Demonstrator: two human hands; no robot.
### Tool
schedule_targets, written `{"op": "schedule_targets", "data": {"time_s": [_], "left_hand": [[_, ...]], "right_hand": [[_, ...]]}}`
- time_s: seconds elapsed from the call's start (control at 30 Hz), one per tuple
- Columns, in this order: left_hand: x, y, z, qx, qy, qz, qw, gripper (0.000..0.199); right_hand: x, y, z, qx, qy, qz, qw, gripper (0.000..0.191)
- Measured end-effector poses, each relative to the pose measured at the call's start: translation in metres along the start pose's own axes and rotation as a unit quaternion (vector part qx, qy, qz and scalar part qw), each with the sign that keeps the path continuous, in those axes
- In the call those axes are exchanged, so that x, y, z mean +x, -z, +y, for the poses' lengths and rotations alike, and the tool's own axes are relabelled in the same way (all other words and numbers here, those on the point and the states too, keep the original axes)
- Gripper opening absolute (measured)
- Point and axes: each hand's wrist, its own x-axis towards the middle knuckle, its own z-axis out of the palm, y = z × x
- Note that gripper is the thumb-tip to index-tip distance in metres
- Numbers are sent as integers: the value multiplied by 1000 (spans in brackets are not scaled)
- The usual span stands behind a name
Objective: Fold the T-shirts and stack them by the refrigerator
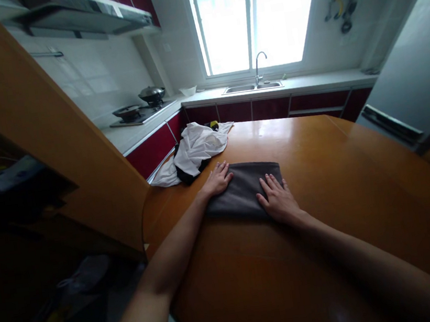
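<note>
A dark grey folded cloth (242, 189), perhaps a garment, lies flat on the wooden table (345, 186). Its shape is roughly a rectangle. My left hand (218, 179) rests palm down on its left edge, fingers stretched out and pointing away from me. On the right edge lies my right hand (279, 198), also flat, with its fingers slightly spread. Neither hand grips the cloth. Beyond my left hand sits a crumpled heap of white clothing (203, 144) with black fabric (187, 175) partly under it.
A wooden panel (73, 111) stands close on the left. Behind the table run a counter with a sink (241, 89) and a stove (145, 114) bearing a lidded wok (151, 92). At right is a fridge (404, 62).
</note>
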Motion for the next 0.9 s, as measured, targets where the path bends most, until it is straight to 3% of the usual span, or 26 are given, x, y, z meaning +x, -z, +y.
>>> {"op": "schedule_targets", "data": {"time_s": [0.07,0.13,0.23,0.3,0.4,0.53,0.63,0.7,0.9], "left_hand": [[1,5,-4,-66,0,14,998,62],[-2,15,-10,-165,10,68,984,58],[-12,31,-24,-321,100,141,931,56],[-20,39,-33,-375,163,125,904,54],[-32,44,-35,-397,187,77,895,49],[-39,43,-18,-392,187,45,900,45],[-40,42,-6,-374,189,43,907,37],[-40,43,-5,-382,198,41,902,32],[-39,43,-11,-400,212,27,891,30]], "right_hand": [[0,-1,1,15,1,9,1000,67],[0,-2,4,47,0,31,998,65],[5,0,15,137,-8,94,986,58],[12,3,29,215,-32,142,966,53],[23,10,52,297,-105,161,935,50],[32,20,76,301,-177,140,926,37],[33,23,81,337,-212,58,915,20],[33,23,81,369,-228,12,901,21],[33,25,76,402,-242,-19,883,26]]}}
